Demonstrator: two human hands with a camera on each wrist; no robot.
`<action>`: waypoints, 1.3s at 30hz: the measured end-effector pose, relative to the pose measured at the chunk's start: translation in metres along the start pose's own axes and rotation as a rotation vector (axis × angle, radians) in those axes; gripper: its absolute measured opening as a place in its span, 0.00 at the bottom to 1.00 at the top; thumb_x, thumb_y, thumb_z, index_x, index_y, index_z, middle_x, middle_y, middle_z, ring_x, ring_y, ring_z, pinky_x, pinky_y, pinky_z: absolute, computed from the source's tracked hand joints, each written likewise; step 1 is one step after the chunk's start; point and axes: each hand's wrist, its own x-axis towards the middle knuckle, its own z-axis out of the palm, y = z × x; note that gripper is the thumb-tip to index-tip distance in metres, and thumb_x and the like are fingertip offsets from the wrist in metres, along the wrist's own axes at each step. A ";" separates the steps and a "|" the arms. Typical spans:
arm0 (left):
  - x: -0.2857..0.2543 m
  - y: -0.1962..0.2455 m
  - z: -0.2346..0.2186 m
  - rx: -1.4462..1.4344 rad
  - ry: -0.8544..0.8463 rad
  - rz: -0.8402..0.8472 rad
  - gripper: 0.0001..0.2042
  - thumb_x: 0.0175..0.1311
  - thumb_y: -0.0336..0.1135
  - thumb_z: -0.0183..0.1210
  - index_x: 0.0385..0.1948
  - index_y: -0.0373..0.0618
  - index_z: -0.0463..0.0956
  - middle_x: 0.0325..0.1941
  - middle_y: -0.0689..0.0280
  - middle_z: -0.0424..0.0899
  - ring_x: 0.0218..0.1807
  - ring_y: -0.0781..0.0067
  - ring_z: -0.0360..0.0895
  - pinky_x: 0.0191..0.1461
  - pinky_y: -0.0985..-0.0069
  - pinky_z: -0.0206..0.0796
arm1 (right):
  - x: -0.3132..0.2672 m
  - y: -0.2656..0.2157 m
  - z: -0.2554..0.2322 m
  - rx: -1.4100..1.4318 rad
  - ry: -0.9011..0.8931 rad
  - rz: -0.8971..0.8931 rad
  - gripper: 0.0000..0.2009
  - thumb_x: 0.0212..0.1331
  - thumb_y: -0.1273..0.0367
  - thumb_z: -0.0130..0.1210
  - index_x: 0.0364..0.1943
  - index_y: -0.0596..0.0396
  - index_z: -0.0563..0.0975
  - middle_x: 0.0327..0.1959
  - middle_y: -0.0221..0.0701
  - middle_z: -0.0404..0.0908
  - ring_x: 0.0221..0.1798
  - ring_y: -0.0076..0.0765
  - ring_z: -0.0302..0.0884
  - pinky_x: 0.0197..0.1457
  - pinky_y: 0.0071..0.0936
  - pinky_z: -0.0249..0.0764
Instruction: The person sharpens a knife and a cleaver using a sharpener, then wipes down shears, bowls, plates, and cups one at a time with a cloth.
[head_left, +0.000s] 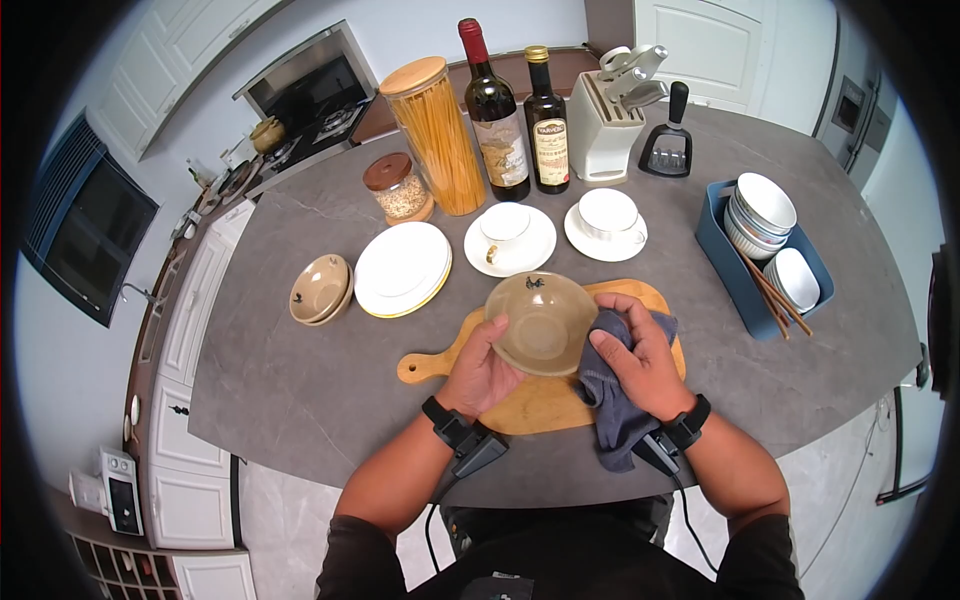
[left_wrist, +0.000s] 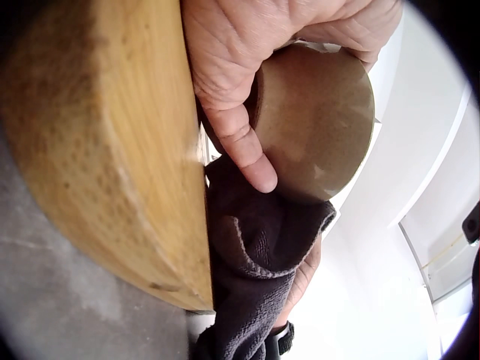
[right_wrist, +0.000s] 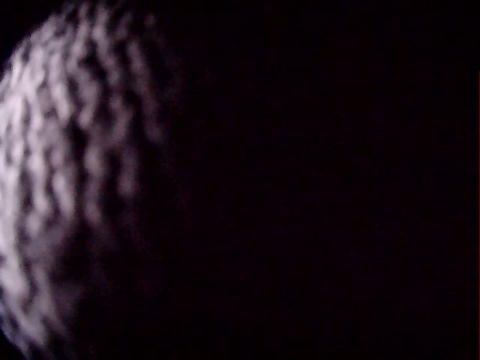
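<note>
A beige bowl (head_left: 543,325) is held above the wooden cutting board (head_left: 550,405). My left hand (head_left: 480,375) grips its left side, thumb on the rim and fingers beneath; in the left wrist view one finger of the left hand (left_wrist: 247,82) lies along the outside of the bowl (left_wrist: 315,120). A dark grey cloth (head_left: 612,400) is bunched in my right hand (head_left: 645,365), which pinches it against the bowl's right rim. The cloth (left_wrist: 255,262) hangs below the bowl in the left wrist view. Blurred cloth (right_wrist: 67,165) covers the left of the right wrist view; the rest is dark.
Two stacked beige bowls (head_left: 320,290), white plates (head_left: 403,270) and two cups on saucers (head_left: 510,255) stand beyond the board. A blue bin (head_left: 735,270) with bowls and chopsticks is at the right. Jars, bottles (head_left: 500,140) and a knife block (head_left: 603,130) line the back.
</note>
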 end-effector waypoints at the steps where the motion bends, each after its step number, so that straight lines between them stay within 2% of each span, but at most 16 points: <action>1: 0.000 0.000 0.000 0.000 0.007 0.001 0.30 0.79 0.46 0.52 0.77 0.42 0.58 0.77 0.57 0.69 0.78 0.60 0.68 0.81 0.54 0.60 | 0.000 -0.001 0.000 -0.006 0.001 -0.001 0.22 0.72 0.70 0.61 0.64 0.65 0.70 0.40 0.29 0.83 0.43 0.18 0.77 0.49 0.20 0.74; 8: -0.001 0.001 0.001 -0.003 0.001 0.000 0.30 0.80 0.46 0.52 0.76 0.42 0.58 0.77 0.57 0.69 0.78 0.60 0.68 0.81 0.55 0.60 | 0.000 -0.004 0.001 -0.029 0.009 -0.018 0.22 0.72 0.70 0.61 0.64 0.65 0.70 0.42 0.32 0.85 0.46 0.20 0.79 0.51 0.21 0.76; 29: -0.002 0.001 0.005 0.025 0.012 -0.004 0.29 0.81 0.46 0.50 0.76 0.41 0.58 0.76 0.57 0.70 0.77 0.60 0.69 0.80 0.56 0.61 | 0.000 -0.004 0.001 -0.051 0.027 -0.019 0.21 0.71 0.70 0.61 0.63 0.65 0.71 0.42 0.33 0.84 0.45 0.20 0.79 0.51 0.22 0.76; 33: -0.004 0.001 0.008 0.126 0.006 0.015 0.31 0.82 0.51 0.49 0.76 0.41 0.58 0.77 0.55 0.69 0.77 0.60 0.69 0.80 0.58 0.63 | 0.000 0.000 -0.001 -0.070 0.037 0.001 0.21 0.70 0.71 0.61 0.63 0.64 0.72 0.43 0.34 0.84 0.45 0.22 0.79 0.52 0.23 0.76; 36: -0.006 0.003 0.011 0.177 0.015 0.003 0.32 0.82 0.55 0.48 0.77 0.41 0.58 0.77 0.55 0.69 0.77 0.60 0.69 0.80 0.59 0.64 | 0.001 -0.001 -0.002 -0.190 0.088 -0.049 0.20 0.69 0.71 0.61 0.62 0.64 0.73 0.45 0.37 0.84 0.47 0.25 0.79 0.53 0.25 0.76; 39: -0.008 0.005 0.011 0.197 0.003 -0.028 0.33 0.83 0.57 0.46 0.77 0.40 0.57 0.77 0.55 0.68 0.77 0.60 0.69 0.80 0.59 0.64 | 0.001 -0.008 -0.005 -0.222 0.091 0.029 0.20 0.69 0.71 0.61 0.62 0.63 0.74 0.46 0.38 0.83 0.48 0.28 0.80 0.55 0.26 0.76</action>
